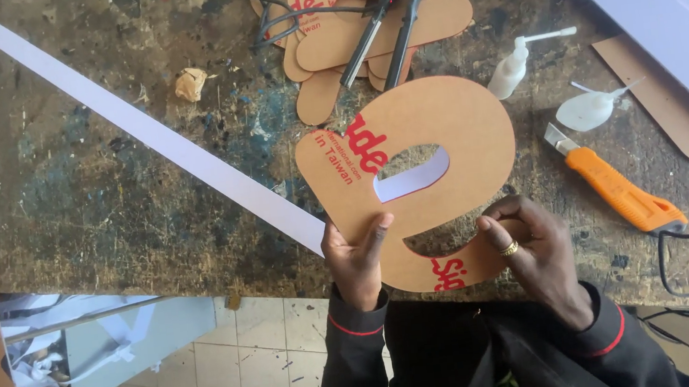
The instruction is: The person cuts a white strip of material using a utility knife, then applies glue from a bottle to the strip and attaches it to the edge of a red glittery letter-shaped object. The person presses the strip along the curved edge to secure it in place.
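Brown paper-faced letter cutout [437,170] lies flat at the workbench [105,212] edge, left hand [358,257] pinching its lower rim with the white strip [156,137], right hand [532,241] closed on the tail. Looks light, stiff (edges best for gripping), probably scuffable.

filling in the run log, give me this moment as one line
left hand: holds brown cut-out letter | right hand: grips its lower edge | white strip: runs under letter | orange utility knife: on workbench, right
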